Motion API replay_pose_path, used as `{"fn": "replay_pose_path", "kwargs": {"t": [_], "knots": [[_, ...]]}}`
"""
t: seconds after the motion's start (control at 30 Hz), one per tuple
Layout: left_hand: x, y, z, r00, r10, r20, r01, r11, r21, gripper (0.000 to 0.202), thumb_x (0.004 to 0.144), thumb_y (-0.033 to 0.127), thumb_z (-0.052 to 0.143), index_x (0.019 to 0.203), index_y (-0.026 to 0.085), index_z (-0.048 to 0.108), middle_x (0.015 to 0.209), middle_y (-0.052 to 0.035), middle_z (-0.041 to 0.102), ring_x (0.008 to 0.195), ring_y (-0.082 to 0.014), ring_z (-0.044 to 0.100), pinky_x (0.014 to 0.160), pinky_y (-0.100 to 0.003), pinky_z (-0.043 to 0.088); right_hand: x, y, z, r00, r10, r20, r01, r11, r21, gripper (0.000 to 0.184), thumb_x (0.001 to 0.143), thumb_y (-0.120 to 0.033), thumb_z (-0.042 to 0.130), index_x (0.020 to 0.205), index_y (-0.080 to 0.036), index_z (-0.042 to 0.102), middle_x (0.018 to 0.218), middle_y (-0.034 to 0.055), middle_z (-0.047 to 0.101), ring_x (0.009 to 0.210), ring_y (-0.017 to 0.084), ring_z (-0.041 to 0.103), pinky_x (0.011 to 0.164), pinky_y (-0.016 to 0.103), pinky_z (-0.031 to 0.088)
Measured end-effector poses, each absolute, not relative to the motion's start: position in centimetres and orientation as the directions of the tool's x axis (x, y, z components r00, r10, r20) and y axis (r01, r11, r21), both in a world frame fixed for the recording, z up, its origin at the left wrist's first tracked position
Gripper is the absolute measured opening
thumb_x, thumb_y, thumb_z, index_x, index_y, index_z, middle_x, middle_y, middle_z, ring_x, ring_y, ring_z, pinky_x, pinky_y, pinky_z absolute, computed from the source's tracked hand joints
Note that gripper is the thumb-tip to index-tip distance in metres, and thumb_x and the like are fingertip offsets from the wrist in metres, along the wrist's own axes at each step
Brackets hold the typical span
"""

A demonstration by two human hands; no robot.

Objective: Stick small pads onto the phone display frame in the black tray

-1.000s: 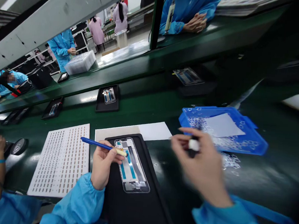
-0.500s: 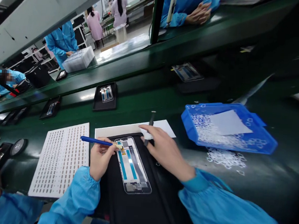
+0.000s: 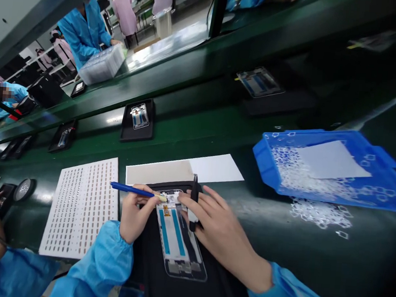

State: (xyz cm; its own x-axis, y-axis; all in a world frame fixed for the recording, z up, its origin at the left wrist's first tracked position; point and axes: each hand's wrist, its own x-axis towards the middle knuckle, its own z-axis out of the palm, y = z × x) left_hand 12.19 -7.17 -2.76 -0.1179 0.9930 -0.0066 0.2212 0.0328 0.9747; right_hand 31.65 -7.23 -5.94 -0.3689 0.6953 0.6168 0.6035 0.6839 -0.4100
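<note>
Phone frame [image 3: 177, 237] lies on a black tray [image 3: 146, 255] at six o'clock. Left hand [image 3: 135, 216] grips a blue stick [image 3: 130, 190], right hand [image 3: 214, 231] a black tool [image 3: 194, 195], both over its twelve o'clock end.

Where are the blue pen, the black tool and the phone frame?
blue pen [image 3: 130, 190], head view, middle of barrel.
black tool [image 3: 194, 192], head view, upper shaft.
phone frame [image 3: 172, 232], head view, its middle.
</note>
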Motion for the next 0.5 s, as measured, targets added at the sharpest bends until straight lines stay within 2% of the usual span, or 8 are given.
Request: {"fn": "replay_pose_path", "kwargs": {"t": [0.1,0.2,0.33,0.5], "knots": [[12.4,-6.8,-2.9,-0.11,0.993,-0.034,0.18,0.054,0.982,0.026,0.076,0.035,0.073,0.085,0.019,0.056,0.082,-0.0047,0.073,0.072,-0.0172,0.073,0.063,-0.023,0.058,31.5,-7.5,-6.3,-0.381,0.731,0.566,0.648,0.647,-0.401,0.048,0.083,0.001,0.034,0.125,-0.015,0.048,0.118,0.0125,0.06,0.108,0.026,0.057,0.106,0.051,0.034],[12.4,-6.6,-2.9,-0.108,0.994,-0.026,0.191,0.046,0.98,0.027,0.076,0.036,0.073,0.086,0.018,0.055,0.083,-0.0052,0.073,0.07,-0.0169,0.073,0.061,-0.022,0.058,31.4,-7.3,-6.5,-0.368,0.763,0.531,0.657,0.618,-0.433,0.051,0.08,-0.001,0.035,0.127,-0.016,0.045,0.126,0.0134,0.056,0.116,0.026,0.053,0.106,0.053,0.034],[12.3,-6.7,-2.8,-0.07,0.997,0.044,0.305,-0.02,0.952,0.019,0.08,0.03,0.069,0.087,0.017,0.056,0.086,-0.0052,0.073,0.073,-0.0158,0.072,0.064,-0.022,0.057,31.4,-7.6,-6.4,-0.373,0.793,0.482,0.62,0.6,-0.506,0.052,0.078,-0.003,0.037,0.128,-0.017,0.044,0.119,0.0106,0.059,0.109,0.025,0.056,0.108,0.056,0.031],[12.7,-7.0,-2.5,0.066,0.986,0.156,0.481,-0.168,0.86,0.009,0.085,0.025,0.064,0.089,0.018,0.062,0.09,-0.0041,0.071,0.078,-0.0157,0.071,0.064,-0.021,0.057,31.5,-8.5,-6.6,-0.331,0.824,0.461,0.546,0.565,-0.618,0.036,0.09,-0.012,0.039,0.125,-0.021,0.044,0.108,0.0067,0.062,0.098,0.024,0.059,0.11,0.057,0.027]]}}
